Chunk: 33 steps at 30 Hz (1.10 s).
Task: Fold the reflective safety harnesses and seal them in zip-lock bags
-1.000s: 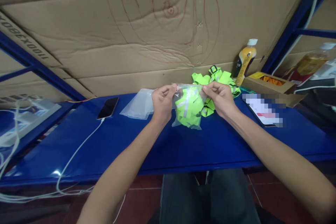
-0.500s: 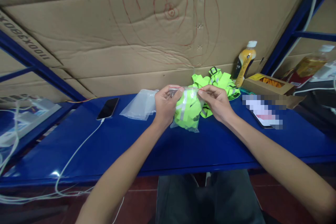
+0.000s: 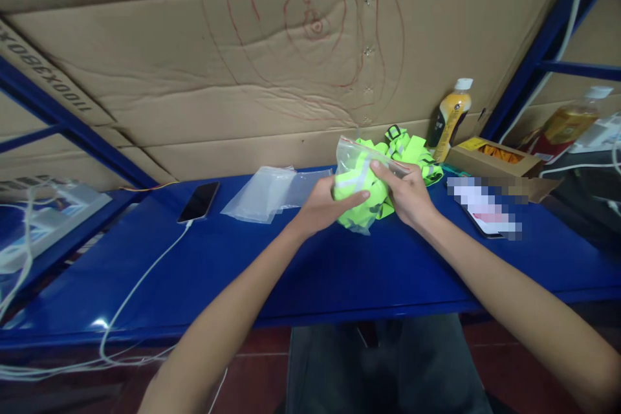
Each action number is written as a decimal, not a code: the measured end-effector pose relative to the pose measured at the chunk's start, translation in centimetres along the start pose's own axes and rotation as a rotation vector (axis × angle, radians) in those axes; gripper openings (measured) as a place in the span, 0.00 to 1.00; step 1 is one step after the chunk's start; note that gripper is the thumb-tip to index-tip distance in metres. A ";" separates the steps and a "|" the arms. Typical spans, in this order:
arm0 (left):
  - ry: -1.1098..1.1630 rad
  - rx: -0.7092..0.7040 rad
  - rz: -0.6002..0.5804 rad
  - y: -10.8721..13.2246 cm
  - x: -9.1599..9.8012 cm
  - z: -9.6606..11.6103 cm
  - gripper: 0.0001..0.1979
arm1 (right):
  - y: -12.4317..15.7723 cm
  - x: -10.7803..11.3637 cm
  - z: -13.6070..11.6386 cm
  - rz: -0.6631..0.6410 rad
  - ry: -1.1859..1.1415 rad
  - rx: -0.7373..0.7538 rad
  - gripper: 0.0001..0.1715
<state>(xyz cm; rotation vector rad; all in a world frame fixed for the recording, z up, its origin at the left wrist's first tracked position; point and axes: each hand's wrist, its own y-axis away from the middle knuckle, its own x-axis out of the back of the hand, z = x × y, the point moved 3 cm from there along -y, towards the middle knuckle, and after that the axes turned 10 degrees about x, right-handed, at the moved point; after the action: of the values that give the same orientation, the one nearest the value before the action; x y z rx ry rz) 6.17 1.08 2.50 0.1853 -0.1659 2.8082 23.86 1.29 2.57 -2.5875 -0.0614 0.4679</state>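
Observation:
A clear zip bag (image 3: 359, 176) stuffed with neon-yellow reflective straps is held just above the blue table. My left hand (image 3: 323, 206) is closed on its left side, thumb pressed over the front. On the right, my right hand (image 3: 402, 189) grips the upper right of the bag near its red-lined top edge, thumb on the plastic. Behind the bag lies a heap of loose neon-yellow reflective straps (image 3: 412, 147) with a black buckle, partly hidden by the bag and my right hand. Flat clear plastic bags (image 3: 262, 194) lie on the table left of my left hand.
A phone (image 3: 198, 202) on a white cable lies at left on the blue table (image 3: 242, 284). To the right are a drink bottle (image 3: 452, 118), an open cardboard box (image 3: 495, 158) and another phone (image 3: 485, 207). A cardboard panel (image 3: 194, 77) stands behind.
My left hand has moved from the bag's top edge down to its left side. The bag has tilted, its top left corner now raised, and my right hand has shifted slightly right.

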 end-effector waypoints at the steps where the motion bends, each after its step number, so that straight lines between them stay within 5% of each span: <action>1: 0.004 0.021 -0.008 -0.2 0.1 -0.4 0.26 | -0.1 0.0 -0.1 -0.004 -0.005 0.010 0.22; 4: 0.131 0.008 0.124 -0.5 0.9 -0.8 0.27 | -0.3 -0.1 0.1 -0.013 0.019 -0.051 0.31; 7: 0.290 -0.014 0.262 -0.6 1.5 -0.8 0.30 | 0.1 -0.9 0.9 -0.157 0.076 -0.168 0.38; 10: 0.318 -0.005 0.254 -0.7 1.4 -0.6 0.30 | 0.9 -1.8 1.8 -0.316 0.116 -0.208 0.40; 15: 0.208 -0.067 0.251 -1.8 2.6 -0.7 0.34 | 0.7 -1.0 1.9 -0.163 0.123 -0.175 0.42; 17: 0.056 -0.141 0.360 -2.2 4.1 -0.9 0.34 | 0.1 -0.1 1.4 -0.041 0.120 -0.131 0.42; 20: -0.502 -0.264 0.475 -2.1 5.9 -1.3 0.26 | -0.6 0.9 0.8 0.075 0.109 -0.064 0.40; 24: -1.145 -0.225 0.217 -1.8 5.8 -3.3 0.31 | -1.1 1.6 0.8 0.153 0.092 0.002 0.42; 26: -1.202 -0.151 0.126 -1.7 5.6 -4.2 0.25 | -1.1 1.7 1.0 0.156 0.103 0.002 0.41; 28: -1.178 -0.124 0.163 -1.9 5.8 -4.4 0.14 | -1.0 1.6 1.2 0.135 0.123 -0.019 0.41; 31: -1.132 -0.125 0.338 -2.3 6.8 -3.7 0.13 | -0.6 1.3 1.1 0.061 0.142 -0.068 0.42; 33: -1.004 -0.185 0.564 -2.2 8.0 -2.6 0.15 | -0.1 0.8 1.0 -0.015 0.147 -0.118 0.43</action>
<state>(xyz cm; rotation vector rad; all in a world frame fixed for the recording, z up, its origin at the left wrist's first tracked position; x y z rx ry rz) -0.94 6.03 1.34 1.7083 -0.7927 2.8808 24.25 2.00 1.54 -2.7270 -0.0599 0.2747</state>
